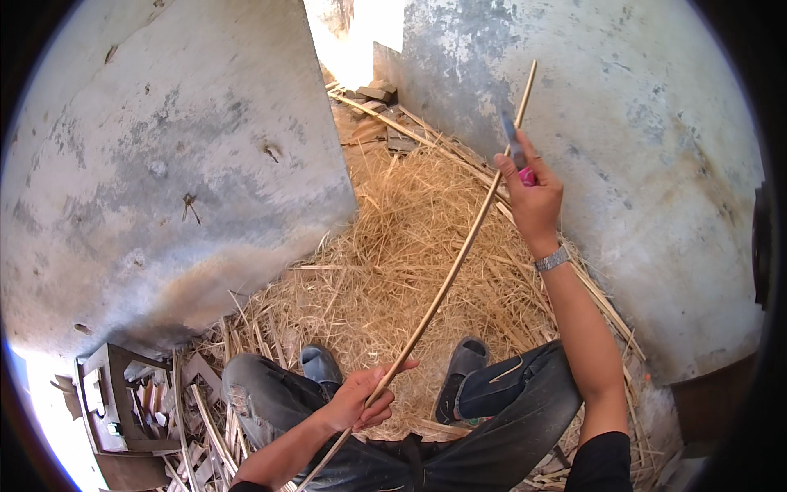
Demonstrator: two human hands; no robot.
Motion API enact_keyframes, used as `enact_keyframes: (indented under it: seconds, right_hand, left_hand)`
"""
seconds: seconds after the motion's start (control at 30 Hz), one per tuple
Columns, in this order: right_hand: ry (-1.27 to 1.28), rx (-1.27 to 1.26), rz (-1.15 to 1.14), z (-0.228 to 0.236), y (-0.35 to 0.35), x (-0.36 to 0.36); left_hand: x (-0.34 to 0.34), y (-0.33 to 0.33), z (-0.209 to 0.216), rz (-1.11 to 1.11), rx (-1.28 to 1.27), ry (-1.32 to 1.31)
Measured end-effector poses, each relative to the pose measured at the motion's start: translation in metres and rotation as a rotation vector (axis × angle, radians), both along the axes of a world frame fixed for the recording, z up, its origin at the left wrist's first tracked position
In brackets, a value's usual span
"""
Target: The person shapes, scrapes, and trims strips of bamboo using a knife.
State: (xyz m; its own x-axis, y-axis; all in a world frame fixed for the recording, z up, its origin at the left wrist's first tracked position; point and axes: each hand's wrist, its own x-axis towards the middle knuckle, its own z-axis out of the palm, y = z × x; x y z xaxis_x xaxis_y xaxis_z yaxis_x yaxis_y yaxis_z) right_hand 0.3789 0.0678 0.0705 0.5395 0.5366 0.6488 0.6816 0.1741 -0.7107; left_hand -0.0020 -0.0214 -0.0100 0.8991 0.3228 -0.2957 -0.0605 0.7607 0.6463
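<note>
Item, one stick point(448, 284): long, thin, pale brown, slightly bowed. Location: in both hands, running slantwise from the lower edge, past the left hand, up to its tip in front of the right-hand wall point(639, 107).

Left hand point(362, 400): above the lap, grip closed around the lower part of the stick, index finger extended along it.

Right hand point(531, 184): raised, near the upper part of the stick, grip closed around the handle of a knife; thumb beside the stick. A metal-banded watch point(552, 259) on the wrist.

Knife point(511, 139): grey blade, somewhat blurred, lying alongside the stick; pink on the handle.

Worn: dark jeans point(512, 402), faded; two grey slippers, left point(320, 363) and right point(467, 358), feet apart.

Floor: a heap of straw-coloured shavings point(410, 217) between the walls, beyond the feet; long strips point(602, 303) along the foot of the right-hand wall.

Lower left: a dark boxlike frame point(152, 445), wood scraps within and beside it. Left-hand wall point(164, 189): pale, patchy grey.
</note>
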Motion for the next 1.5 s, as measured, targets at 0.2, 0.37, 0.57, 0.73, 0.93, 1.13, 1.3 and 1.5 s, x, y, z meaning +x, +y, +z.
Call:
enact_keyframes:
  seconds: [0.2, 0.37, 0.57, 0.73, 0.93, 1.13, 1.3, 1.5]
  right_hand:
    - [-0.132, 0.089, -0.166, -0.003, 0.0, 0.045]
    - [-0.073, -0.006, -0.145, -0.007, -0.005, 0.057]
    - [-0.209, -0.03, -0.097, -0.005, -0.013, 0.081]
    - [-0.259, 0.009, 0.212, -0.019, -0.023, 0.066]
    - [-0.084, -0.027, 0.059, -0.015, -0.025, 0.068]
    - [-0.206, -0.046, 0.212, -0.016, -0.021, 0.041]
    - [-0.278, -0.004, 0.268, -0.021, -0.024, 0.022]
    - [-0.451, -0.105, 0.702, -0.06, -0.053, -0.074]
  left_hand:
    - [-0.014, -0.006, -0.012, -0.059, -0.012, 0.014]
    - [-0.014, -0.005, -0.01, -0.07, -0.044, 0.012]
    - [-0.014, -0.005, -0.005, -0.062, 0.03, 0.04]
    - [-0.016, 0.0, -0.004, -0.006, 0.092, 0.05]
    - [-0.012, 0.001, -0.005, -0.018, 0.132, 0.04]
    - [-0.011, 0.009, -0.004, 0.01, 0.2, 0.08]
    - [-0.005, 0.007, 0.002, 0.036, 0.155, 0.061]
    - [-0.007, 0.026, 0.012, 0.224, 0.116, 0.086]
